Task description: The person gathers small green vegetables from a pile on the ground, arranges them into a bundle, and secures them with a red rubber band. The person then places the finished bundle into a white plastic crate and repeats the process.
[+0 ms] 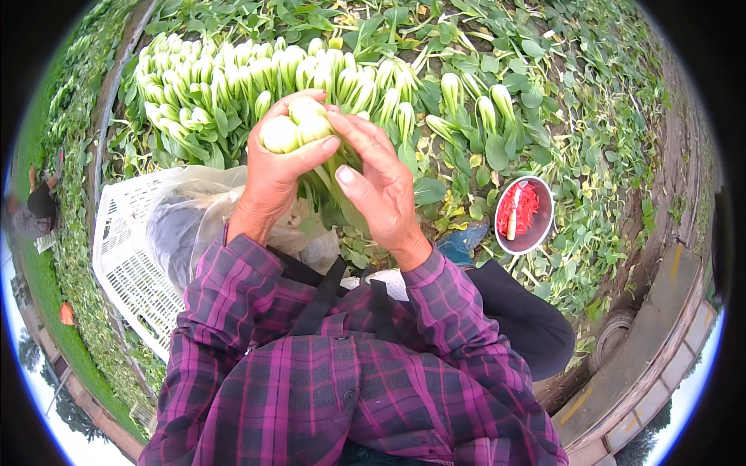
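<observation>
A bunch of bok choy (297, 129) is held up in front of me, with three pale, rounded bases turned toward the camera and the leaves hanging below. My left hand (269, 166) wraps around its left side, the thumb across the near base. Against the right side rests my right hand (382, 186), with its fingers on the bases and stalks and its thumb along the near side. Behind both hands, many cut bok choy (215, 76) lie in packed rows, pale bases up. A few more heads (484, 110) lie spread out to the right.
On the left stands a white plastic crate (134, 268) lined with clear plastic film (201, 204). A white-rimmed bowl (546, 230) at right holds red ties (529, 207) and a knife with a wooden handle (512, 224). A person (41, 204) is at the far left; a wheeled vehicle (635, 326) stands lower right.
</observation>
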{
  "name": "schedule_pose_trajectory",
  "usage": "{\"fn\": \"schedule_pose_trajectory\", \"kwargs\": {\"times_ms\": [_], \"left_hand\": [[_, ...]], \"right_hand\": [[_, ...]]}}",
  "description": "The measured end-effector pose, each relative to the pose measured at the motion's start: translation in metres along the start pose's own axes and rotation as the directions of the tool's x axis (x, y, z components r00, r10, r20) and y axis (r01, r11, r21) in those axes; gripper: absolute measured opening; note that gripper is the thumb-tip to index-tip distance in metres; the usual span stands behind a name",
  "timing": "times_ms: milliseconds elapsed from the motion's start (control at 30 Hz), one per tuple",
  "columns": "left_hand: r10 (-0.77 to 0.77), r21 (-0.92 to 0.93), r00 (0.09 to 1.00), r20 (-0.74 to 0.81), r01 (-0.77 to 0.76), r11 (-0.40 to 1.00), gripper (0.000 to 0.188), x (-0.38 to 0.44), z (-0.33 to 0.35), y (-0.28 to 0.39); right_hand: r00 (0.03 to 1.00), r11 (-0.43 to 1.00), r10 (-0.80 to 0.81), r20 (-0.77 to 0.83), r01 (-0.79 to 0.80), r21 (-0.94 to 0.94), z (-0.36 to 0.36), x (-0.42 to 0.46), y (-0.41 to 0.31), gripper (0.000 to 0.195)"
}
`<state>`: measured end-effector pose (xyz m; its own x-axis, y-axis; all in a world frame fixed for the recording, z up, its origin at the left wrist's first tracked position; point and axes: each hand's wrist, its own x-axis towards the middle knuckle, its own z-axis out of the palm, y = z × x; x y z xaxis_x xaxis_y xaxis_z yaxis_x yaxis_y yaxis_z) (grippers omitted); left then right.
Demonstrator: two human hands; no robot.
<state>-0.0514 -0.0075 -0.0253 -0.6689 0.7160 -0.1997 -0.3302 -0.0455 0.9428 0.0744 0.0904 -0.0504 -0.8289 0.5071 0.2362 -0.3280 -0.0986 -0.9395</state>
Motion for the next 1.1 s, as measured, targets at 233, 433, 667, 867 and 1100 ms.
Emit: {"fn": "schedule_pose_trajectory", "kwargs": {"times_ms": [233,433,667,867,1100], "left_hand": [[-0.097,-0.030,0.991,0.092,0.100,0.995,0.067,0.006,0.002,0.000],[-0.163,0.059,0.985,0.057,0.159,0.985,0.074,0.014,0.000,-0.008],[-0.226,0.130,0.973,0.038,0.220,0.967,0.073,0.022,0.006,-0.013],[-0.218,0.218,0.976,-0.022,0.217,0.951,0.070,0.024,0.011,-0.010],[-0.106,0.268,0.994,0.017,0.097,0.959,0.065,0.014,0.018,0.006]], "right_hand": [[0.836,0.677,0.140,-0.530,-0.471,-0.565,-0.200,0.027,0.123,0.037],[0.854,0.247,0.156,-0.496,-0.520,-0.818,-0.268,0.061,0.206,0.061],[0.793,0.172,0.181,-0.581,-0.607,-0.776,-0.268,0.084,0.246,0.062],[0.892,0.840,0.194,-0.409,-0.366,-0.399,-0.257,0.077,0.191,0.049],[0.950,0.951,0.306,0.062,-0.308,0.024,-0.145,0.070,0.014,0.049]]}}
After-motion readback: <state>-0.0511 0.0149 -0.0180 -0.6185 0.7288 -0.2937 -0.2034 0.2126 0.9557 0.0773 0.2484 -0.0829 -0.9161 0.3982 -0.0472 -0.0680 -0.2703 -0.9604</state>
